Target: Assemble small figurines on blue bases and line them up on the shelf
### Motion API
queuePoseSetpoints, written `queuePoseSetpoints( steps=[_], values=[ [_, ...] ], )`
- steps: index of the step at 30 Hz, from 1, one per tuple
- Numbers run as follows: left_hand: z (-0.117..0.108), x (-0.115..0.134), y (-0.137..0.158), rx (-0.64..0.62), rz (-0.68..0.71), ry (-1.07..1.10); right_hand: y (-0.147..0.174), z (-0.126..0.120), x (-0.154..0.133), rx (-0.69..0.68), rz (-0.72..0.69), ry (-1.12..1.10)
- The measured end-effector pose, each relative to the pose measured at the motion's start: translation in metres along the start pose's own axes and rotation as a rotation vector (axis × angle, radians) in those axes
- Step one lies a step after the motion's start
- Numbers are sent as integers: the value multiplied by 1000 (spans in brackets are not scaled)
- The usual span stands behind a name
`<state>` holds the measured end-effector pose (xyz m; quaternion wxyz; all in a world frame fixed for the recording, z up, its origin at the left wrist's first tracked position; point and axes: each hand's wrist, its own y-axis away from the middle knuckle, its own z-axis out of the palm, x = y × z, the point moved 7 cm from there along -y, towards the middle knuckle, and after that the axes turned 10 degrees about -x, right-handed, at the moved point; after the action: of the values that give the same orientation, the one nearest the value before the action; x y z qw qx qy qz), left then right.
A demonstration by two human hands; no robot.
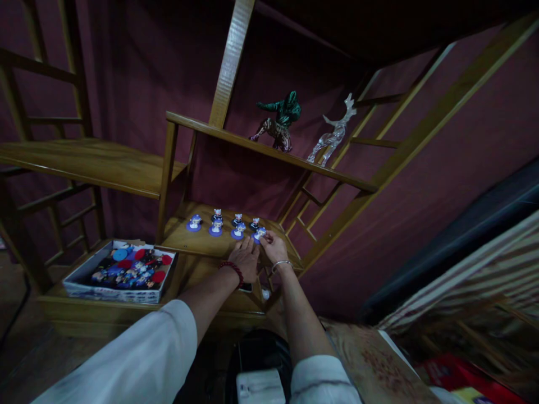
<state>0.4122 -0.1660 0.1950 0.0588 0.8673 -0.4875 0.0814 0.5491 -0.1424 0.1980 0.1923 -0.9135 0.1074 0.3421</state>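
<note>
A front row of several small purple-and-white figurines on round purple bases stands on the low wooden shelf (189, 242). Behind it are three dark figurines with pale heads, one of them the middle dark figurine (238, 219). My right hand (273, 247) pinches the rightmost purple figurine (260, 232) between thumb and fingers, its base at shelf level. Close beside it on the left, my left hand (245, 259) lies palm down at the shelf's front edge, fingers stretched toward that figurine's base. Whether those fingertips touch the base, I cannot tell.
An open box (115, 293) full of small figurines with red and blue bases sits to the left, lower down. On the upper shelf (236, 138) stand a green hooded statue (283, 120) and a clear deer figure (334, 134). Slanting wooden posts frame the right side.
</note>
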Motion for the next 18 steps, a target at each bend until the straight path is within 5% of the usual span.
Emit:
queuePoseSetpoints(
  steps=[18],
  values=[
    [1,0,-3,-29,21,-25,-1,-1,2,2,42,60]
  ],
)
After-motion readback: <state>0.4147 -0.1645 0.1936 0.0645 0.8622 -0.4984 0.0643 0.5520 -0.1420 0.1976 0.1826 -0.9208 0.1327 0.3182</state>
